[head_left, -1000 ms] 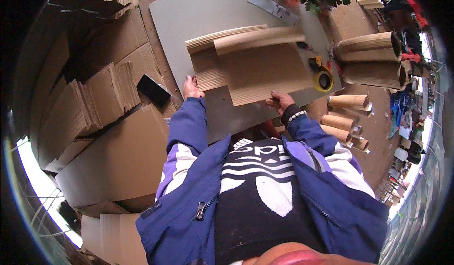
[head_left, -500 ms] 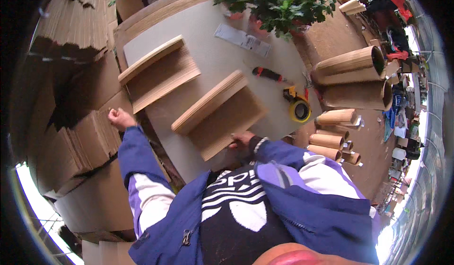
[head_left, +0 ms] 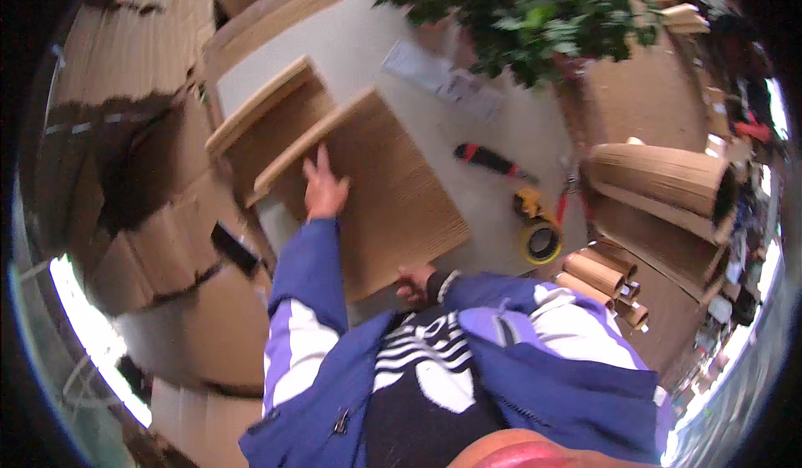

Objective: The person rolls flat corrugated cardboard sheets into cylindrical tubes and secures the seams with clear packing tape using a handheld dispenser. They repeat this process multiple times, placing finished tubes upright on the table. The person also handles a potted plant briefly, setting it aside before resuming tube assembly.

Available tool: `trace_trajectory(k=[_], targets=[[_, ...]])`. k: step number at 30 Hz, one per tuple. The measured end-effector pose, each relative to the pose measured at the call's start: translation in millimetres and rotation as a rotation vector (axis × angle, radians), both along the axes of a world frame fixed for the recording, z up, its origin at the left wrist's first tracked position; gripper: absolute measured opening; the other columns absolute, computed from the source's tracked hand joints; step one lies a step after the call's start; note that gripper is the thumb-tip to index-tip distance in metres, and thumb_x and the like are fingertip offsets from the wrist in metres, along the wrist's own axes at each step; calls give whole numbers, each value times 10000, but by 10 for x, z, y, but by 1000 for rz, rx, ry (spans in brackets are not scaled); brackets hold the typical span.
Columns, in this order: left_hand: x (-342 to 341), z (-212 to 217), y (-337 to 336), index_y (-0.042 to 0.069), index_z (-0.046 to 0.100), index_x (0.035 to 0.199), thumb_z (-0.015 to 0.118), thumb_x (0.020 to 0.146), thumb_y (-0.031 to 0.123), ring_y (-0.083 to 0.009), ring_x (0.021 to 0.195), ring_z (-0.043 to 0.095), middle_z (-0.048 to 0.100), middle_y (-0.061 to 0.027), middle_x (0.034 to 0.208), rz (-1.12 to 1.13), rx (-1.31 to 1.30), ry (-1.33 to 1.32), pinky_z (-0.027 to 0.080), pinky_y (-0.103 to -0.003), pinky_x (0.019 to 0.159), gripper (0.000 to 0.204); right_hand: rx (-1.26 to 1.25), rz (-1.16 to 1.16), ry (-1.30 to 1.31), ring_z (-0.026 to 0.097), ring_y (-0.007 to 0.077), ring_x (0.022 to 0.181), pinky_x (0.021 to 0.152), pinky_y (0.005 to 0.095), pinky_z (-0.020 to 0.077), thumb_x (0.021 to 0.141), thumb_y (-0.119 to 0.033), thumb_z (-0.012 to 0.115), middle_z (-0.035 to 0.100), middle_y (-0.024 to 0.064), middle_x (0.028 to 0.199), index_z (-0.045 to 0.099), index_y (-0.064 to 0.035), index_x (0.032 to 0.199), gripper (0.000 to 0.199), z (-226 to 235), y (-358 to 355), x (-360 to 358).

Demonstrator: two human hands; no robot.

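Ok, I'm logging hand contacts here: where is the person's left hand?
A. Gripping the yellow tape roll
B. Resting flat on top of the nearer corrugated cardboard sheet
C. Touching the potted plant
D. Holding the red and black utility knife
B: the left hand lies open, fingers spread, on the nearer corrugated cardboard sheet, while the yellow tape roll and the red and black utility knife lie untouched on the table.
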State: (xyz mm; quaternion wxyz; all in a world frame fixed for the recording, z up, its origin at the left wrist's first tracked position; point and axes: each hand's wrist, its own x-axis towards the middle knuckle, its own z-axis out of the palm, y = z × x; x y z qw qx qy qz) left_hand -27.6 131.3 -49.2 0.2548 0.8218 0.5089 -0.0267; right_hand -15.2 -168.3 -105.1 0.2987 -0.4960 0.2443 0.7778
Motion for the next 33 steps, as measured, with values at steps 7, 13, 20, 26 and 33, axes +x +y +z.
trace_trajectory(k=[7,13,20,26,33], targets=[[361,-6,471,297,195,1552,853,628,549,-441,1249,525,36,-285,1591,-27,-155,369,502,-450,986,1161,44,131,160,647,144,719,620,347,531,1011,-405,488,684,-3,962,603,-144,1045,287,89,28,140],[431,102,497,287,236,1539,890,569,523,-437,1240,534,76,-281,1587,-76,-132,381,508,-442,982,1194,30,134,211,653,142,717,554,318,490,1011,-476,456,689,17,979,588,-125,1136,396,173,48,55],[669,129,548,258,162,1550,944,520,299,-469,1239,515,66,-328,1568,-283,-181,317,512,-480,963,1294,520,367,156,624,177,747,581,321,486,932,-276,566,679,77,887,659,-75,961,224,-57,-87,-165],[898,237,470,257,52,1568,923,571,397,-436,1242,528,45,-281,1592,-210,-225,455,490,-451,1002,1331,812,285,300,641,132,836,770,303,522,981,-380,581,710,47,922,701,-54,1009,349,722,309,884],[958,-254,315,126,398,1430,665,832,552,-394,1355,363,337,-183,1515,-145,206,328,307,-552,1086,781,474,-402,-1099,626,150,706,638,272,480,938,-178,552,687,75,857,653,2,1020,223,1039,432,3417]])
